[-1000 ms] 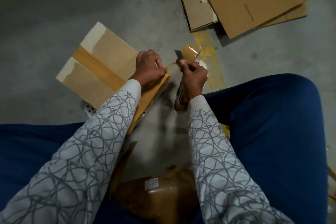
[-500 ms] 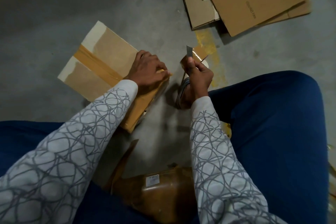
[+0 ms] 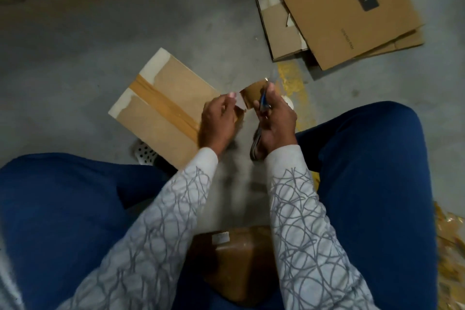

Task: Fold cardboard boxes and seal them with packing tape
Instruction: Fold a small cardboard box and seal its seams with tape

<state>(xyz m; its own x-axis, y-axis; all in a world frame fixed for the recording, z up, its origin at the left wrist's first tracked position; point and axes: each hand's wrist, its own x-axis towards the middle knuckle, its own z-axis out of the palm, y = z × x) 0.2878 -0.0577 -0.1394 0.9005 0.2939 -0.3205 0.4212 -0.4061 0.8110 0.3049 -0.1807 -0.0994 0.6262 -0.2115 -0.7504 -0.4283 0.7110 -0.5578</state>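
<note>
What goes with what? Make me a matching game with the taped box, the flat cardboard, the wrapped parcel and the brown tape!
1 taped box
2 flat cardboard
3 wrapped parcel
4 brown tape

a in the right hand
b top right on the floor
c between the legs, at the bottom
d on the floor by the left hand

Pairs: 1-d, 2-b, 3-c, 4-a

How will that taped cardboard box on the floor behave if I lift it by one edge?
The taped box looks slim and lies flat, so it is probably light and unlikely to roll or tip. The brown tape runs along its seam, so the flaps should likely stay shut when lifted. Its cardboard face looks matte, so probably not slippery.
</note>
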